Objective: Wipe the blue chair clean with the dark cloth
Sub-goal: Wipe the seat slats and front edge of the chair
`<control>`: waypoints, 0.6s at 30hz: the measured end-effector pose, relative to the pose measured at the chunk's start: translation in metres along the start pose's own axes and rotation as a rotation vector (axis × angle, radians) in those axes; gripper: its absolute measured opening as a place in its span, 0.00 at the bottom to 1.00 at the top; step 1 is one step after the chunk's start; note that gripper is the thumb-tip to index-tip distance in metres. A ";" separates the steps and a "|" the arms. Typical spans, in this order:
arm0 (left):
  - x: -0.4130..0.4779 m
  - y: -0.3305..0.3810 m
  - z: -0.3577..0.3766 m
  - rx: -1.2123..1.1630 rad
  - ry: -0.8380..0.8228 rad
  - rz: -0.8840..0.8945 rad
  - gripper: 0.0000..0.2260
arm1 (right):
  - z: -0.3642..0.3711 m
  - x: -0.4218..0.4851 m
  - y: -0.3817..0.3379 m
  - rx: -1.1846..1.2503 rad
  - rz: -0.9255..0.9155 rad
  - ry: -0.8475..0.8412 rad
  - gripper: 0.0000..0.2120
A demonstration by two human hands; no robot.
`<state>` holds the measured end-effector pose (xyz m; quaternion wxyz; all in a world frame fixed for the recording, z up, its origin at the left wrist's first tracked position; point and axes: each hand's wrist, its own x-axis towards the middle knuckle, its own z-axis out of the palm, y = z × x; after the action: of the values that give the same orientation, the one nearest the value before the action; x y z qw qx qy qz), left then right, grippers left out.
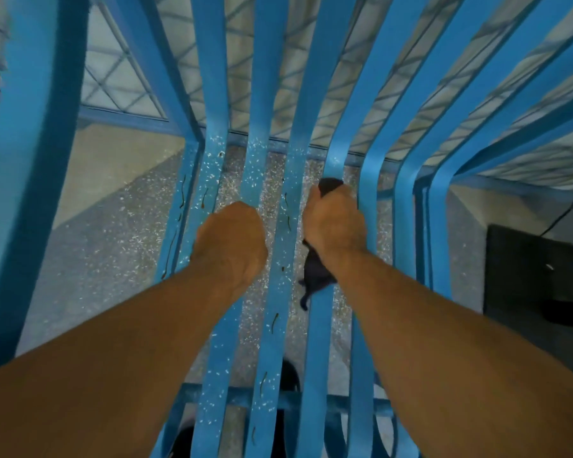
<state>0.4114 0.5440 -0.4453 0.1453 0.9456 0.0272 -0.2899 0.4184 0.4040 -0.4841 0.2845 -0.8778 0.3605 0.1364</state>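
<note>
right hand (336, 223) grips dark cloth (315, 276) | on blue chair (272, 246) slat

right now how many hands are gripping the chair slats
2. The left hand is closed around a speckled slat left of centre; the right hand grips the next-but-one slat to its right, with the dark cloth wrapped in it.

I can read nothing here — no text, label, brand or number on the chair (315, 94), the cloth (315, 276) or the dark box (536, 272) at right. The pale flecks on the slats are only specks — not writing.
</note>
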 end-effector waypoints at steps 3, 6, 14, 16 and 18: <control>0.000 0.000 0.003 0.006 0.009 -0.002 0.08 | -0.005 0.027 -0.014 0.074 0.059 0.028 0.26; 0.002 0.001 0.003 -0.001 -0.009 -0.024 0.07 | 0.003 0.021 -0.009 0.052 0.003 0.089 0.27; -0.002 0.001 -0.001 -0.002 -0.018 -0.023 0.09 | 0.011 -0.004 0.011 -0.169 -0.180 0.087 0.30; -0.003 0.001 -0.001 0.011 -0.017 -0.014 0.09 | 0.005 0.021 -0.007 -0.023 -0.058 0.063 0.26; -0.001 0.001 0.000 0.010 -0.010 0.002 0.08 | -0.003 0.040 -0.022 0.070 -0.037 0.087 0.21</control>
<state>0.4111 0.5429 -0.4441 0.1409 0.9448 0.0238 -0.2948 0.4626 0.3925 -0.4907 0.3019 -0.8789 0.3606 0.0802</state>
